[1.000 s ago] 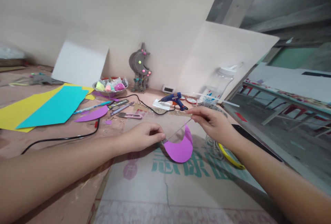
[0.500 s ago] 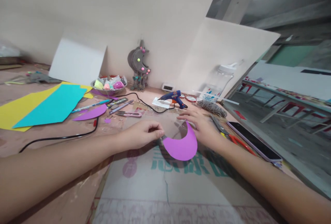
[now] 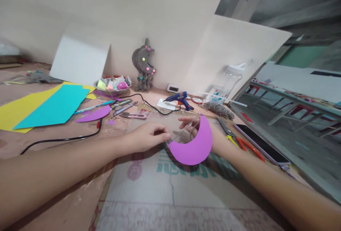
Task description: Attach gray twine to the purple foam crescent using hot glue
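Note:
A purple paper crescent [image 3: 192,151] is held above the cardboard sheet, its curved edge toward me. My left hand [image 3: 149,137] pinches its left tip, where grey yarn is wound around the paper. From that tip a strand of grey yarn [image 3: 183,130] stretches across the crescent's hollow toward my right hand [image 3: 217,137]. My right hand is behind the crescent's right horn, its fingers curled about the yarn and partly hidden by the paper.
Beyond my hands lie a blue glue gun [image 3: 178,98], a pink cutter [image 3: 133,116] and a grey yarn bundle [image 3: 218,110]. Orange-handled pliers [image 3: 246,145] and a phone [image 3: 259,144] lie right. Turquoise paper [image 3: 53,106] lies left; a decorated grey crescent [image 3: 143,62] stands against the wall.
The crescent has turned so that its right horn rises and shows in front of my right hand. The yarn strand now shows across the hollow. My left hand keeps its pinch.

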{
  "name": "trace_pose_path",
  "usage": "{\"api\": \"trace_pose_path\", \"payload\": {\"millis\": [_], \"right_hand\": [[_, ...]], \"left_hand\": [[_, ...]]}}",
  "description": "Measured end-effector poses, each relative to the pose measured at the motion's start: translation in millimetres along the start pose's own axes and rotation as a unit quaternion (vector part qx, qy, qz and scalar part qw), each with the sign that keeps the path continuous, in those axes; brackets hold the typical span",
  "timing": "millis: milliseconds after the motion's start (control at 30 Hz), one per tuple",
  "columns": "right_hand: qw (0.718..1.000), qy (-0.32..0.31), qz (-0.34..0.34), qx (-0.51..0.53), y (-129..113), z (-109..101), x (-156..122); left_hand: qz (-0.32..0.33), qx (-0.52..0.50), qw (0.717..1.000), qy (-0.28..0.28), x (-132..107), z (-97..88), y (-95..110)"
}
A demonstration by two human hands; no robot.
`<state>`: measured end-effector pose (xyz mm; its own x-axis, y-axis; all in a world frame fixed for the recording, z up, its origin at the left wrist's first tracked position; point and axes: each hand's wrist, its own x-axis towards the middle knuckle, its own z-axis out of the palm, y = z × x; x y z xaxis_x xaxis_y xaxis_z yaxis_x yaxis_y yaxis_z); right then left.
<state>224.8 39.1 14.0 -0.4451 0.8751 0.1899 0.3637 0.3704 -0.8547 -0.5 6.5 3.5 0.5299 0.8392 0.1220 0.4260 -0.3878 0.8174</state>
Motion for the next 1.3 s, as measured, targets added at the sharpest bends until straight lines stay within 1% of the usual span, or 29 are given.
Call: {"api": "trace_pose_path", "payload": {"millis": [100, 167, 267, 367, 467, 567, 667, 733, 833, 967, 1033, 1067, 1133, 1200, 1300], "right_hand": [[0.987, -0.030, 0.092, 0.129, 1.6, -4.7, 2.8], [0.979, -0.014, 0.116, 0.167, 1.6, -7.6, 3.7], [0.978, 0.020, 0.108, 0.180, -0.5, -11.1, 5.5], [0.980, 0.066, 0.101, 0.161, -4.4, -15.6, 7.9], [0.981, 0.091, 0.079, 0.154, -4.7, -22.6, 11.3], [0.986, 0.115, 0.029, 0.120, 2.6, -30.7, 15.6], [0.989, 0.127, 0.007, 0.072, 12.7, -35.9, 18.6], [0.992, 0.115, 0.009, 0.042, 16.8, -36.6, 18.7], [0.995, 0.096, -0.003, -0.018, 16.5, -33.9, 16.0], [0.992, 0.071, -0.059, -0.089, 6.7, -24.5, 8.3], [0.992, 0.043, -0.066, -0.098, -0.5, -16.0, 2.1], [0.995, 0.023, -0.056, -0.078, -4.2, -10.6, -1.5], [0.999, -0.033, -0.007, 0.015, -10.2, 1.6, -8.4], [0.990, -0.076, 0.045, 0.109, -13.1, 13.9, -13.3], [0.978, -0.111, 0.067, 0.161, -10.1, 26.8, -14.8]], "left_hand": [[-0.008, -0.008, 1.000, -0.004, 0.2, 0.0, -0.5], [-0.007, -0.014, 1.000, -0.009, 0.5, 0.2, -1.5], [0.000, 0.001, 1.000, -0.013, 0.4, 0.3, -1.8], [0.003, 0.020, 1.000, -0.021, -0.4, 0.1, -0.7], [-0.002, 0.025, 0.999, -0.028, -1.3, 0.1, -0.1], [0.002, 0.019, 0.999, -0.033, -2.0, -0.1, -0.1], [0.006, -0.008, 0.999, -0.050, -2.2, -0.6, 0.4], [0.008, -0.032, 0.998, -0.056, -2.0, -1.1, 1.0], [0.006, -0.051, 0.998, -0.043, -1.2, -1.9, 2.1], [-0.007, -0.044, 0.999, -0.031, -0.9, -2.4, 3.5], [-0.006, -0.031, 0.999, -0.028, -1.0, -2.4, 3.8], [-0.002, -0.023, 0.999, -0.027, -1.0, -2.2, 3.7], [0.008, -0.007, 1.000, -0.021, -0.8, -1.7, 3.2], [0.024, -0.003, 1.000, -0.017, -0.7, -1.0, 2.7], [0.046, -0.002, 0.999, -0.011, -1.1, 0.3, 2.9]]}}
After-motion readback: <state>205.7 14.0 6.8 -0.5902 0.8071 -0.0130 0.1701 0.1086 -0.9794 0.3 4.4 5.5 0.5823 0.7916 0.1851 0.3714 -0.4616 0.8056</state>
